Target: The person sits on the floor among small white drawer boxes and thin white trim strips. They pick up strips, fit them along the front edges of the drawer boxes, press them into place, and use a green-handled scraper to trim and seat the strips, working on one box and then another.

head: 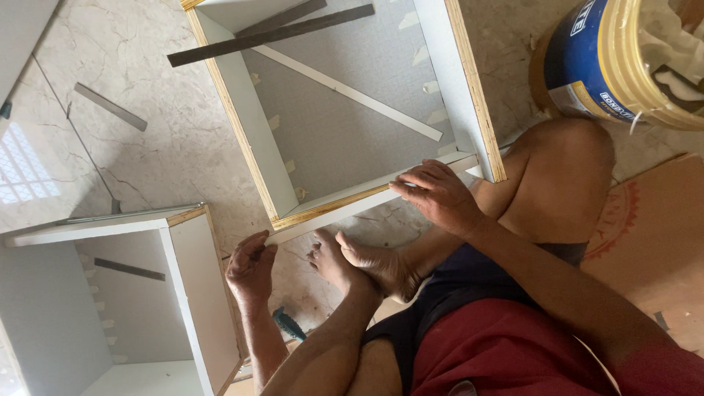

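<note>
— What sits under your hands?

— A white strip [367, 202] laid along the raw plywood edge of the open white box [242, 125] in front of you. The box lies on the stone floor [161, 132] with its opening facing up at you, so that edge is the nearest one and easy to reach.

— How do you hold it?

— Your right hand [438, 196] lies flat on the strip near the box's corner, fingers spread and pressing down, probably to seat it on the edge. Your left hand [251, 265] is at the strip's free end, where it runs past the other corner; the fingers curl round and pinch that end, which looks like a way to keep it in line.

— And your feet?

— Your feet [359, 264] rest on the floor just beside the box's near edge, between your two hands, so you sit close to the work.

— What else lies about?

— Inside the box, a thin white slat [352, 94] runs diagonally across the grey back panel, and two dark strips [271, 33] lie across the far rim. A second white box [191, 293] stands to your left. A blue-and-yellow bucket [623, 62] sits beyond your knee, and brown cardboard [653, 235] lies beside your leg. A small teal tool [288, 325] lies on the floor by your left forearm; I cannot tell what it is.
</note>
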